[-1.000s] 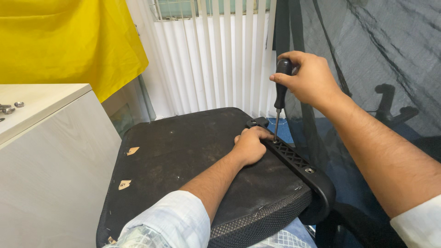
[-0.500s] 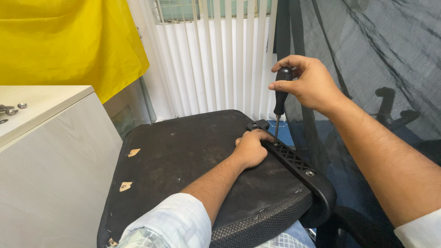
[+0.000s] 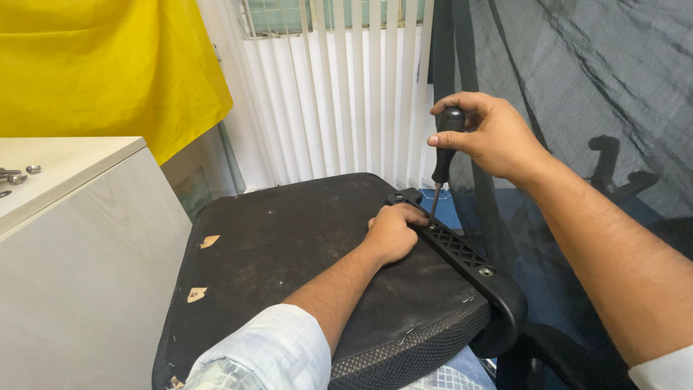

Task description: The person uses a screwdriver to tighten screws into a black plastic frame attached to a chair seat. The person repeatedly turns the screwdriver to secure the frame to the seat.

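Note:
A black chair seat (image 3: 289, 245) lies upside down in front of me, its dusty underside up. Along its right edge runs a black plastic bracket (image 3: 462, 253) with a lattice pattern and screw holes. My right hand (image 3: 491, 137) grips the black handle of a screwdriver (image 3: 444, 155), held upright with its tip at a hole near the bracket's far end. My left hand (image 3: 393, 231) rests on the seat beside that spot, fingers curled against the bracket next to the screwdriver tip.
A pale wooden cabinet (image 3: 86, 245) stands at the left with a few metal screws and washers (image 3: 18, 177) on top. A black mesh chair back (image 3: 577, 94) rises at the right. White vertical blinds (image 3: 339, 101) and a yellow cloth (image 3: 101, 65) hang behind.
My right hand and the screwdriver have dropped slightly lower in view and turned a little at the bracket. My left hand stays at the same spot.

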